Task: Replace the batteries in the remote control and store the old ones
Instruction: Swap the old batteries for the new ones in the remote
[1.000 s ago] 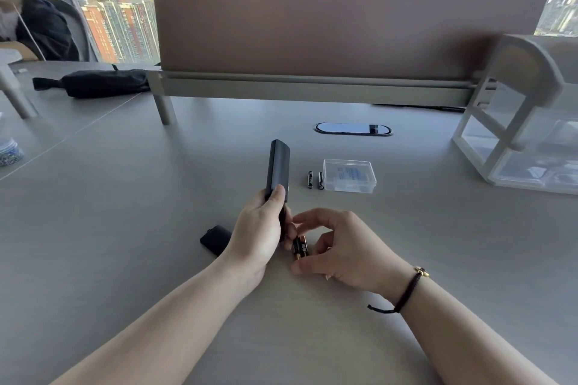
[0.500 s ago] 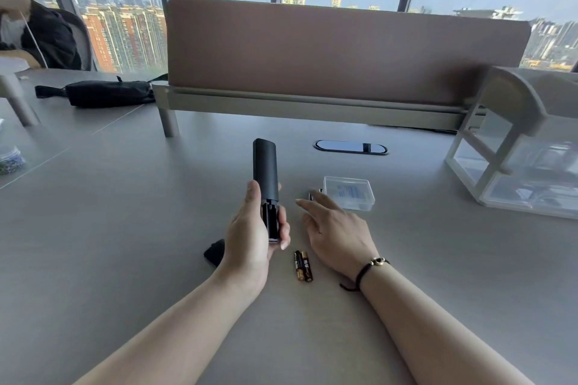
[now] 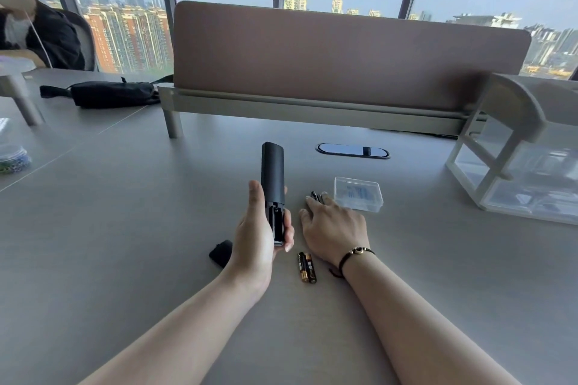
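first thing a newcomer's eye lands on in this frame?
The black remote control stands upright mid-table in the left hand, its battery bay open and empty. Just right, the right hand reaches for the fresh batteries beside the clear plastic case; two gold-and-black batteries lie by the wrist.

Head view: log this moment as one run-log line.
left hand: holds remote, bay open, empty | right hand: reaching fresh batteries by clear box | old batteries: on desk
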